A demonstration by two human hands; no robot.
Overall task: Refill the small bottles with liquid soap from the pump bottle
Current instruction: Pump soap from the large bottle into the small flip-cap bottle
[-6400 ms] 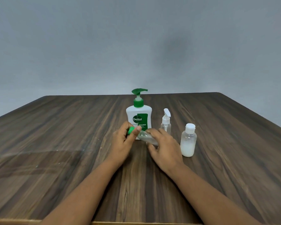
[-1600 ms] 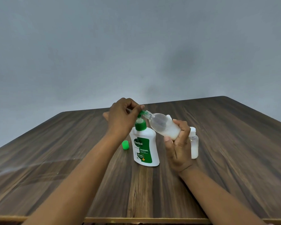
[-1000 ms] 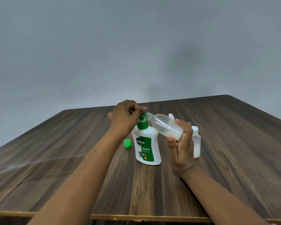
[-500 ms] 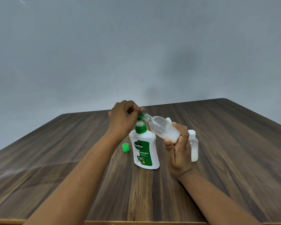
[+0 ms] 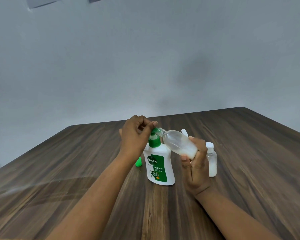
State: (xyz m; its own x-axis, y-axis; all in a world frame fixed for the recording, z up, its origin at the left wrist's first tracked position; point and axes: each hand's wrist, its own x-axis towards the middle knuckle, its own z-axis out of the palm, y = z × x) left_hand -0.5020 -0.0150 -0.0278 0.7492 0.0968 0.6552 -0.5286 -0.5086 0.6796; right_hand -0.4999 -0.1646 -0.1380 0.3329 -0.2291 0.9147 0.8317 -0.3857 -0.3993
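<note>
Both hands work: my left hand (image 5: 133, 135) curls over the top of the pump bottle (image 5: 158, 165) on the worktop (image 5: 249, 179), my right hand (image 5: 196, 168) grips the tipped small bottle (image 5: 178, 143) at its spout, so I should push down slowly.

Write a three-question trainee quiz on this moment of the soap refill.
1. True or false: the green cap is screwed onto the small clear bottle.
2. Which hand holds the small clear bottle? A) left hand B) right hand C) neither
3. Fill in: the small clear bottle's open mouth meets the ____ of the pump bottle.
Key: 1 false, the green cap sits on the table left of the pump bottle; 2 B; 3 spout, on the pump head that the left hand grips.
</note>
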